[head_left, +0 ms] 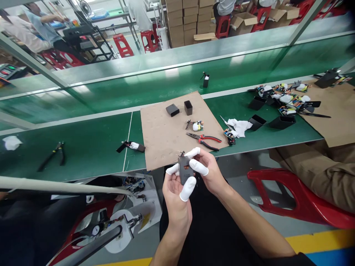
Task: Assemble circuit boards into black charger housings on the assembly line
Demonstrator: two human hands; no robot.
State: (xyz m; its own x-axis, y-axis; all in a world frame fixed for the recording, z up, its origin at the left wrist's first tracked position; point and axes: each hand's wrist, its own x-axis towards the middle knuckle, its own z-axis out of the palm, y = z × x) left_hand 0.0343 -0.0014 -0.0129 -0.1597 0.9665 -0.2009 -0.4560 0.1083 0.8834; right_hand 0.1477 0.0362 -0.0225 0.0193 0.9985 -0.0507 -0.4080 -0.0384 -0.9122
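Between both hands, just in front of the table edge, is a small black plastic charger case [185,170] with an opening showing orange parts and thin pieces sticking out of its top. My left hand [177,188] is closed round its left side and lower end, white finger cots on thumb and fingertip. My right hand [206,168], also in white finger cots, pinches its right side and upper end. On the brown cardboard beyond lie red-and-black pliers [203,140], a circuit board with a white blob [198,126] and two black empty-looking housings [172,110] [188,108].
On the green table [91,144], black cutters [55,155] and a charger unit [131,146] lie left. Right are a white cloth [240,127], black housings [282,122] and a pile of circuit boards [288,99]. Another charger [205,80] stands on the conveyor belt. A co-worker's leg and red stool [302,199] are right.
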